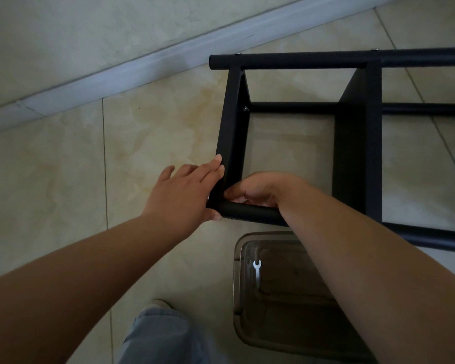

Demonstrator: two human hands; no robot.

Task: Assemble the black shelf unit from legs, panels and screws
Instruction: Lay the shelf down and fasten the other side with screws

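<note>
A black metal shelf unit (pixel 352 137) lies on its side on beige floor tiles (pixel 63 166), filling the upper right of the frame. At centre, the left hand (pixel 184 195) presses straight fingers against its end panel (pixel 231 132); the right hand (pixel 258 189) curls at the corner above the near round leg (pixel 252 212). Lower centre, a clear plastic bin (pixel 250 329) holds a small white spanner (pixel 257 269).

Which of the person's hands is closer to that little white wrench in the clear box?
Right. The right hand works at the shelf corner just above the wrench; the left hand sits farther off, up and to its left.

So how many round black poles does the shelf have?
3 show: far pole by the wall, middle pole behind the panels, near pole at the hands. Another may be hidden.
</note>
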